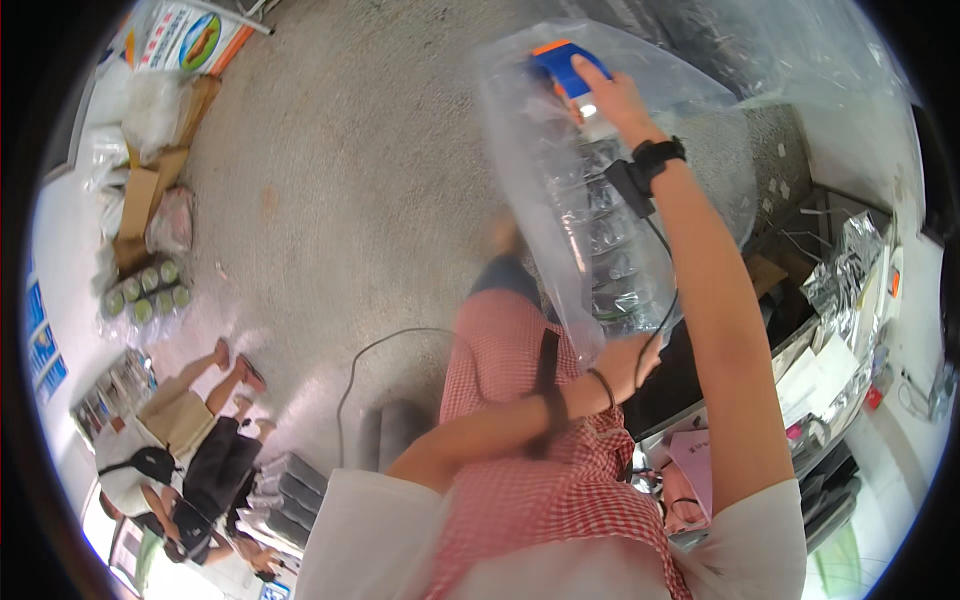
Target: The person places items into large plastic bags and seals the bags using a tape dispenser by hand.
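Note:
My right hand (622, 100) is closed round a blue and orange tape dispenser (567, 68), above the far end of a large clear plastic bag (520, 120). Inside the bag lies a row of clear, shiny packs (610, 235), stretching from the dispenser back toward my body. My left hand (632, 365) is at the near end of the bag, beside the packs. Its fingers are mostly hidden, so its grip does not show. A black strap with a small dark device (630, 188) sits on my right wrist, and a thin cable runs from it.
To the right stands a workbench with crumpled silver film (850, 265), papers and a pink sheet (692, 465). Cardboard boxes (138, 200) and wrapped green-topped cans (145, 290) line the left wall. Two people (180, 470) work at the lower left. A black cable (345, 385) crosses the floor.

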`<state>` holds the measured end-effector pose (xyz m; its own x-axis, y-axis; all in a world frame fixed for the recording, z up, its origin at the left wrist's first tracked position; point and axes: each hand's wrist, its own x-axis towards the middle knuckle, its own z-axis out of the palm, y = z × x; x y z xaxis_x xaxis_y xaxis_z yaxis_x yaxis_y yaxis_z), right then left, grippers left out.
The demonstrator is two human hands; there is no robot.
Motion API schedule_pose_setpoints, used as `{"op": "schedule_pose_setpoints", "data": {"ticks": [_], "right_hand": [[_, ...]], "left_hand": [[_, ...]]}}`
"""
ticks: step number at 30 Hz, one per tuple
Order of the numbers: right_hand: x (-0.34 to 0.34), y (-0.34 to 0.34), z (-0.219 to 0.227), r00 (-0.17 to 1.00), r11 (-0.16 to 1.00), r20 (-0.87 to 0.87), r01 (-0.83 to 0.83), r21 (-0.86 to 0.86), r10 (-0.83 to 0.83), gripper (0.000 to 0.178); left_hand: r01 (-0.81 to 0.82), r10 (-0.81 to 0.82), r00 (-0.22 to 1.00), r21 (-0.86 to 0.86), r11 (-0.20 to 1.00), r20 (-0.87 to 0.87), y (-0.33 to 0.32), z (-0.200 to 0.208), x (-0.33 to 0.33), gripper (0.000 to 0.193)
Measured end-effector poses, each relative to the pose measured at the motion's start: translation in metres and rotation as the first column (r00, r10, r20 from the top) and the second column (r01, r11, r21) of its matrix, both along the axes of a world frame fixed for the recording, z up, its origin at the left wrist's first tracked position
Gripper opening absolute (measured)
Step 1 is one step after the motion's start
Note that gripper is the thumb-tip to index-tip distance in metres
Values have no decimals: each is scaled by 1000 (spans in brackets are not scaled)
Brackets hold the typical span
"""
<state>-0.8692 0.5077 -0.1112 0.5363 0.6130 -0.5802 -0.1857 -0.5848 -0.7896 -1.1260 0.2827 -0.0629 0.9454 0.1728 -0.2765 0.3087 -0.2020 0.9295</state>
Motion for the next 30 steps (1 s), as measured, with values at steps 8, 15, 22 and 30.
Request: {"op": "schedule_pose_setpoints", "data": {"ticks": [8, 15, 22, 30], "right_hand": [[-40, -1, 50, 991, 997, 118, 64, 54, -70, 53], [-53, -14, 59, 997, 991, 44, -72, 117, 68, 56], [-87, -246, 126, 999, 965, 39, 4, 263, -14, 53], [-216, -575, 97, 990, 940, 111, -42, -338, 84, 48]], "left_hand": [[-373, 245, 878, -269, 888, -411, 40, -21, -1, 39], [3, 46, 987, 303, 953, -156, 104, -76, 42, 18], [67, -104, 992, 414, 908, 67, 98, -92, 70, 22], [113, -105, 994, 297, 948, -44, 80, -107, 96, 31]]}}
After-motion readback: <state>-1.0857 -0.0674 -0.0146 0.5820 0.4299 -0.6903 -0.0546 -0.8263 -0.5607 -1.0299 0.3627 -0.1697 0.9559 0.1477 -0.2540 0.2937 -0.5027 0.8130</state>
